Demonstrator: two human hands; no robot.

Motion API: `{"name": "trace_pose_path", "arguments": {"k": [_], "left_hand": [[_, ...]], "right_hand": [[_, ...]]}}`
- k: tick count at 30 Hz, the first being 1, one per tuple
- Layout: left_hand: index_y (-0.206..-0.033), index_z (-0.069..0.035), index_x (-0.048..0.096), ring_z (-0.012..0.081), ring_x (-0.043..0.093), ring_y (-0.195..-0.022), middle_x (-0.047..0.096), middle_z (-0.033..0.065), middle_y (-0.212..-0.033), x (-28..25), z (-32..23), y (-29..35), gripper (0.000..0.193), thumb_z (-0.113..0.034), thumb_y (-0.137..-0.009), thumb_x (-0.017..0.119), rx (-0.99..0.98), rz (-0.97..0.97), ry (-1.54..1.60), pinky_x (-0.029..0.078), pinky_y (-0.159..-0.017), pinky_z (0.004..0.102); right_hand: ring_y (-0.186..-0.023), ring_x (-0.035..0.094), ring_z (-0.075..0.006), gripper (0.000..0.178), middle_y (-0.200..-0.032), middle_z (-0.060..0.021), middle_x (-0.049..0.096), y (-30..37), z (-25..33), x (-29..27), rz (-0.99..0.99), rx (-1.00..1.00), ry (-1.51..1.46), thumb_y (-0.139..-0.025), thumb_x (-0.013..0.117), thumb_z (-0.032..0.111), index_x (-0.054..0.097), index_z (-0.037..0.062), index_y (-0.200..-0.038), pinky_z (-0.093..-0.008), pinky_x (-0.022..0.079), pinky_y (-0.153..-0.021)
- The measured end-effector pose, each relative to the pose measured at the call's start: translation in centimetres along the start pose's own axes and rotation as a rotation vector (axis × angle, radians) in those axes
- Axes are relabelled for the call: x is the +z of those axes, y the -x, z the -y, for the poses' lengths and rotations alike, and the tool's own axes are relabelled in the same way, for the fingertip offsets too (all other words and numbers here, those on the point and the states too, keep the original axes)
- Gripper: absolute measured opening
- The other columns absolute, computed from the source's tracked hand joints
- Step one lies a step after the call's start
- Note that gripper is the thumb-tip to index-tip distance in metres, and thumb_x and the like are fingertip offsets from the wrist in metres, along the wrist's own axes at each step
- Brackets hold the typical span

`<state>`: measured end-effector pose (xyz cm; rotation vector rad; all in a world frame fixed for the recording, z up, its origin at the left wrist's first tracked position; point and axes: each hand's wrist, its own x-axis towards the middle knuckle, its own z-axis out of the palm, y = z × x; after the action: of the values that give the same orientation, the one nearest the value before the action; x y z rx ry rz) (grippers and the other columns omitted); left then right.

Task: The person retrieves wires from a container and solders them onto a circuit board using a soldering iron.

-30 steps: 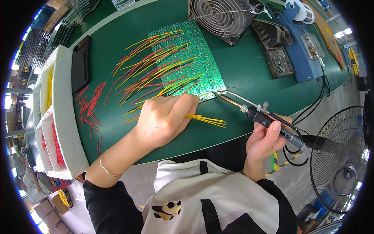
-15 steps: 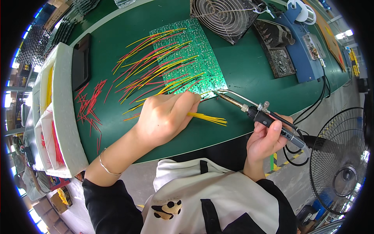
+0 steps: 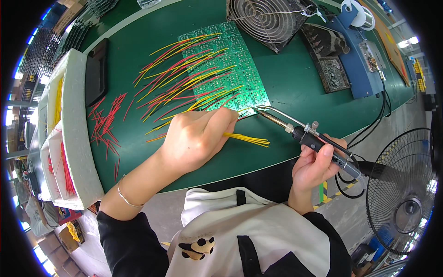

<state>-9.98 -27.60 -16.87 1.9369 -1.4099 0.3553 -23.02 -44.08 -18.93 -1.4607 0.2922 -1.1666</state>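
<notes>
My left hand [image 3: 196, 138] is closed on a bundle of yellow wires [image 3: 249, 139], whose ends stick out to the right below the fingers. Its fingertips pinch at the near edge of a green circuit board panel [image 3: 247, 81]; one yellow wire end shows there. In my right hand [image 3: 316, 164] is a soldering iron [image 3: 304, 136] with a thin metal solder feed tube alongside. The iron's tip meets the board's near right corner, close to that wire end. Red and yellow wires [image 3: 180, 85] lie in rows across the panel, reaching out to its left.
Loose red wires [image 3: 105, 122] lie on the green mat, beside a white foam box [image 3: 80, 147] holding yellow and red wires. A black tray [image 3: 96, 71] stands behind. Far right are a fume fan [image 3: 265, 18], an iron stand [image 3: 330, 55] and a blue solder feeder [image 3: 357, 51].
Almost nothing differs. The yellow bundle's ends have shifted very slightly to the right; both hands and the iron stay in place.
</notes>
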Motion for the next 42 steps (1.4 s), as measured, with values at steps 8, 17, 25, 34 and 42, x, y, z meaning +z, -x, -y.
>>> {"name": "trace_pose_path", "arguments": {"k": [8,17,25,34,42], "left_hand": [[-0.073,0.0,0.053,0.0173,0.048,-0.04,0.046,0.0057,-0.051,-0.09,-0.05,-0.1,0.017,0.009,-0.064,0.065,0.002,0.005,-0.022,0.037,-0.037,0.0274],[-0.072,-0.001,0.052,0.0194,0.05,-0.042,0.049,0.007,-0.052,-0.06,-0.08,-0.02,0.017,0.008,-0.065,0.064,-0.017,0.007,-0.02,0.04,-0.039,0.0283],[-0.071,-0.001,0.051,0.0198,0.05,-0.042,0.048,0.0073,-0.051,-0.08,-0.1,0.05,0.016,0.005,-0.066,0.066,-0.023,0.011,-0.031,0.039,-0.039,0.0289],[-0.075,-0.001,0.052,0.02,0.052,-0.044,0.051,0.0079,-0.054,-0.11,-0.18,0.17,0.016,0.005,-0.067,0.066,-0.048,0.026,-0.031,0.041,-0.041,0.0287],[-0.079,-0.002,0.054,0.0187,0.054,-0.046,0.054,0.0074,-0.057,-0.21,-0.29,0.23,0.016,0.003,-0.069,0.065,-0.082,0.052,-0.048,0.042,-0.042,0.0282]], "right_hand": [[-0.042,0.041,-0.0088,0.022,-0.056,-0.0089,0.048,-0.11,-0.27,-0.37,0.056,-0.029,-0.044,-0.086,0.048,0.019,0.041,-0.001,-0.079,-0.0196,0.033,-0.041],[-0.048,0.04,-0.008,0.02,-0.065,-0.0075,0.049,0.12,-0.2,-0.49,0.084,-0.018,-0.033,-0.087,0.048,0.02,0.04,0.0024,-0.08,-0.019,0.034,-0.043],[-0.042,0.04,-0.0082,0.024,-0.056,-0.0079,0.047,0.02,-0.21,-0.47,-0.025,0.004,-0.063,-0.088,0.045,0.023,0.04,0.0006,-0.08,-0.0196,0.032,-0.04],[-0.039,0.036,-0.0063,0.023,-0.05,-0.0056,0.045,-0.1,-0.29,-0.07,-0.049,-0.022,-0.03,-0.088,0.045,0.022,0.04,0.0012,-0.078,-0.0196,0.03,-0.039],[-0.04,0.038,-0.0055,0.026,-0.054,-0.006,0.049,0.03,-0.39,-0.03,-0.009,-0.039,-0.015,-0.089,0.048,0.024,0.042,0.0005,-0.081,-0.0167,0.027,-0.038]]}}
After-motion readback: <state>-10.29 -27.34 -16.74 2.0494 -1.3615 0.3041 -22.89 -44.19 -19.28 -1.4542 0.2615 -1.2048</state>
